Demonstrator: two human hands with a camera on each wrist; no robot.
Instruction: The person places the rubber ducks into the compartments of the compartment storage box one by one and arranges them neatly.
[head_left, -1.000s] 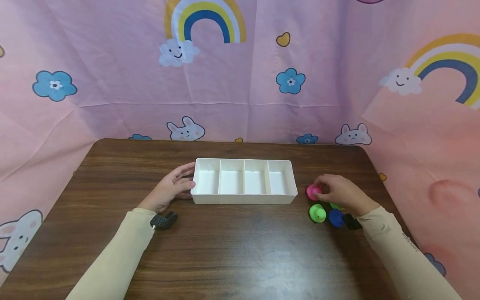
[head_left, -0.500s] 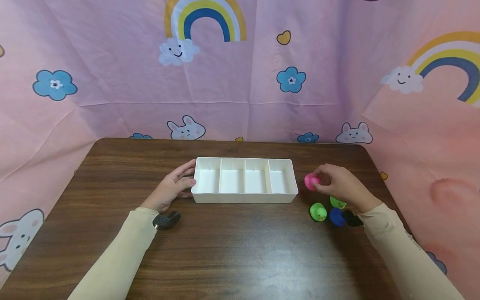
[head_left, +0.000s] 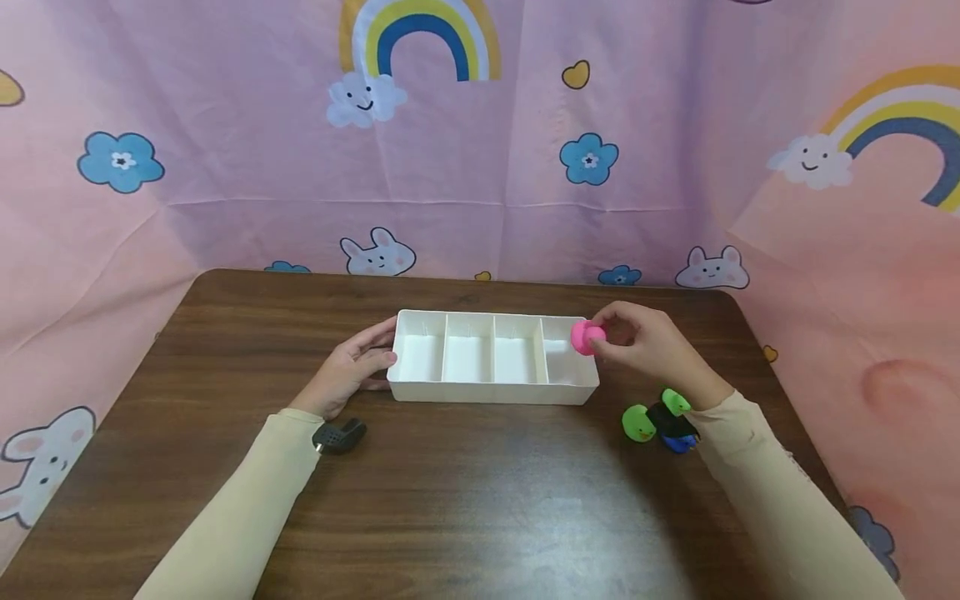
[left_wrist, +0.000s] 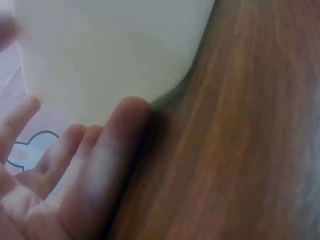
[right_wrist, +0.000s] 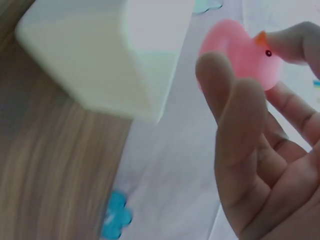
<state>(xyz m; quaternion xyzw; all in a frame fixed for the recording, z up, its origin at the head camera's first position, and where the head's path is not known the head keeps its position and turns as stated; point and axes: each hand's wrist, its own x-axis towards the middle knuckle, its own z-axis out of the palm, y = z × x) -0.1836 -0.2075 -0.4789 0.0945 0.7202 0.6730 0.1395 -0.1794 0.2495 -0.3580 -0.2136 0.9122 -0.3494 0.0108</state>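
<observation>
R hand pinching pink duck over right-end compartment of white tray.
Thumb + fingertips closed on duck only; ½ sec ago it was right of tray, now above that compartment, w/ tray wall and duck apart in R wrist view. L hand, fingers spread & fairly straight, touches tray's left end, same as before; nearest digit blurred, tray cut off at top in L wrist cam. Black wrist device now hides most of blue toy, next to green duck & 2nd green one, partly covered.
</observation>
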